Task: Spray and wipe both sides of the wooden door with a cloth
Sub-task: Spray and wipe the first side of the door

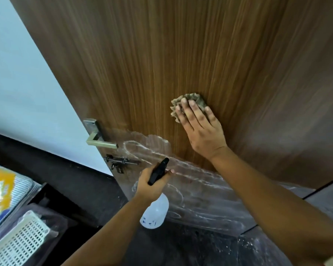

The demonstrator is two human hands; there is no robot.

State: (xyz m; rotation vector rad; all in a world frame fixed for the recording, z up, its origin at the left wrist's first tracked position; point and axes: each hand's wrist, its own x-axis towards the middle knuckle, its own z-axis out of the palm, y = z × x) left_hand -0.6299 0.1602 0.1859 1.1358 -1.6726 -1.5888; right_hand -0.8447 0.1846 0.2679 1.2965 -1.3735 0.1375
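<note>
The wooden door [181, 54] fills most of the view, brown with vertical grain. My right hand [202, 129] presses a crumpled beige cloth [190, 100] flat against the door at mid height, fingers straight. Lower down, my left hand [152, 186] grips the neck of a white spray bottle [156, 212] with a black trigger head [159, 170], its nozzle pointing at the door. A pale, streaky film [190, 189] covers the door's lower part, below the cloth.
A metal lever handle [100, 140] and a dark bolt latch [119, 162] sit at the door's left edge. A light wall [17, 83] lies to the left. At the bottom left are a white perforated basket [17, 239] and a striped mattress. The floor is dark.
</note>
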